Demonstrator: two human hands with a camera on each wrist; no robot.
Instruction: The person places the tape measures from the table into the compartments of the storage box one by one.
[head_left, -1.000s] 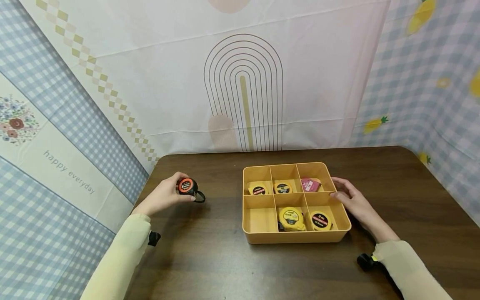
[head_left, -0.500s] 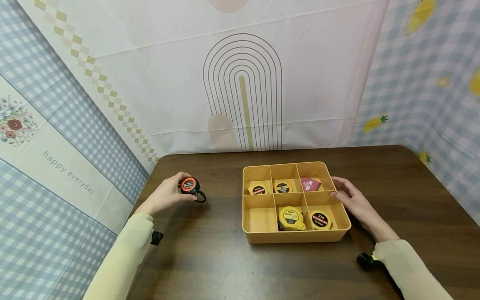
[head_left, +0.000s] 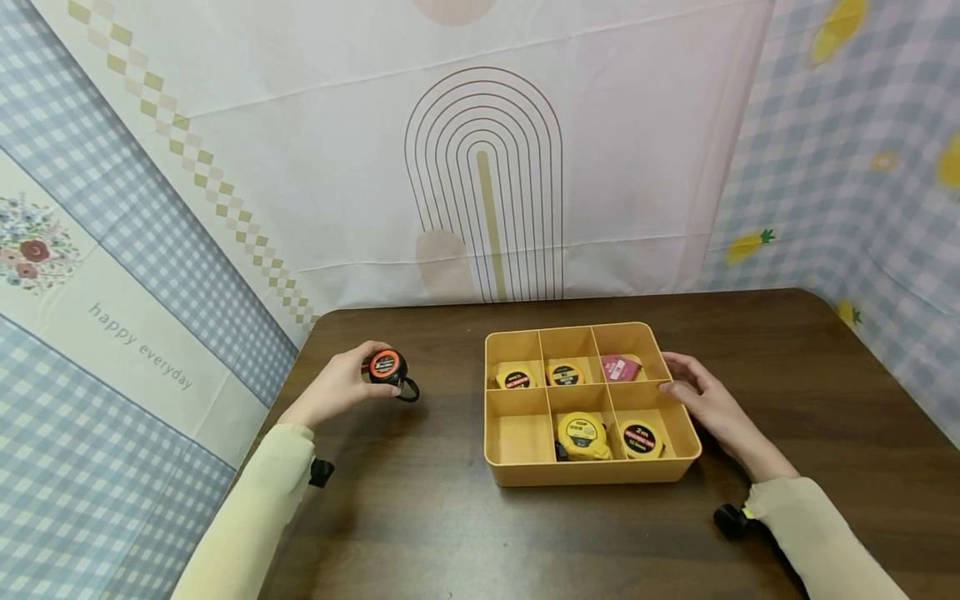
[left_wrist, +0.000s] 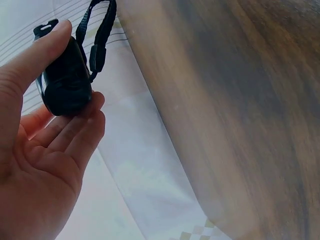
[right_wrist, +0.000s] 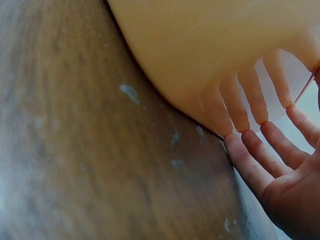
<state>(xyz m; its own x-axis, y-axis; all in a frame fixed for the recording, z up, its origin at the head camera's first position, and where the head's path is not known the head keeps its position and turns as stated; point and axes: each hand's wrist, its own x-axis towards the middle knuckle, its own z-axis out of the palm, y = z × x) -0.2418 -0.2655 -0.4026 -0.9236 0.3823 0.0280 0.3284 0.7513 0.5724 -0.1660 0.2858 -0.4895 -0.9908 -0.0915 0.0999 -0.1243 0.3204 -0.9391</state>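
My left hand point(head_left: 337, 387) pinches a black tape measure point(head_left: 386, 364) with an orange ring on its face, above the table's left side. In the left wrist view its dark edge sits between thumb and fingers, and a black wrist strap point(left_wrist: 102, 37) loops from it. A yellow box point(head_left: 592, 475) with compartments stands to the right. My right hand point(head_left: 705, 404) touches the box's right side; the right wrist view shows fairly straight fingers with tips against the glossy outer wall. Inside are a magenta tape measure point(head_left: 620, 367) and several yellow ones, including a larger one point(head_left: 583, 436) front middle.
The dark wooden table point(head_left: 435, 517) extends around the box. A patterned cloth point(head_left: 600, 167) hangs along its back edge, and checked cloth point(head_left: 82, 433) borders the left side. Black wrist cameras point(head_left: 731, 522) are strapped at both sleeves.
My left hand has shifted slightly to the right and a little upward in the head view, carrying the black tape measure. The right hand and the box stay in place.
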